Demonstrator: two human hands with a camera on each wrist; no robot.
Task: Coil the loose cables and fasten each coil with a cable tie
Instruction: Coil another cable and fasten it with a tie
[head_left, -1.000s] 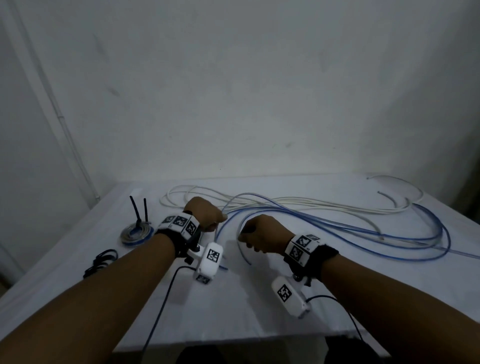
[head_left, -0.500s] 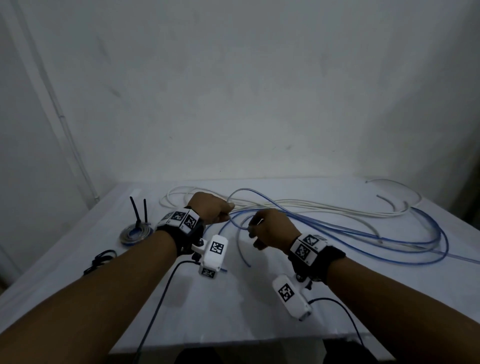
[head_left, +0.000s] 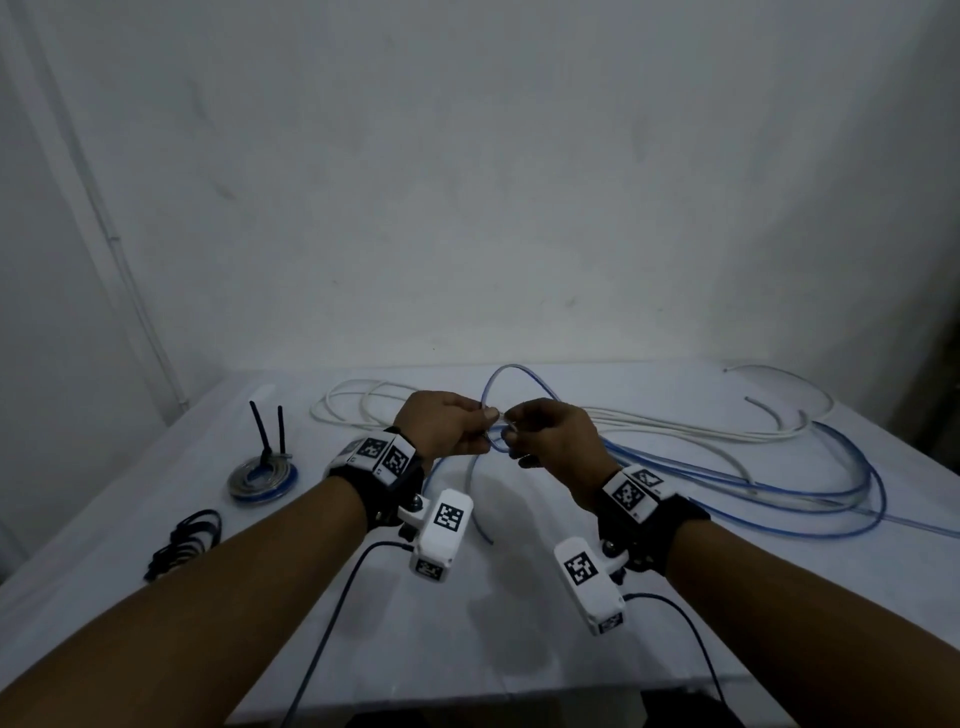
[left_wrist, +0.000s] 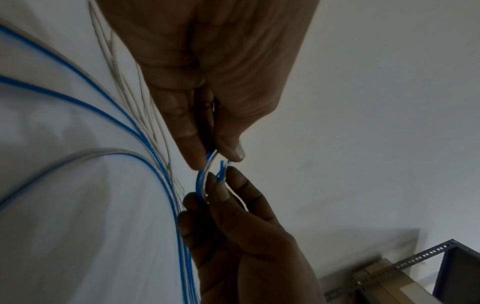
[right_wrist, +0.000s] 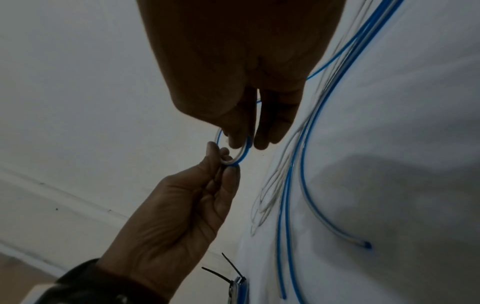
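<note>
Both hands have met above the surface's middle, left hand (head_left: 441, 427) and right hand (head_left: 550, 441) each pinching the blue cable (head_left: 779, 499); light, springy, likely slippery — grip at the loop's crossing.

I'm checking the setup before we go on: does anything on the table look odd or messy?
Nothing looks damaged. The blue cable and white cable still sprawl in overlapping loops across the table. One finished coil has two long tie tails sticking up. The left hand and right hand pinch a first blue loop.
</note>
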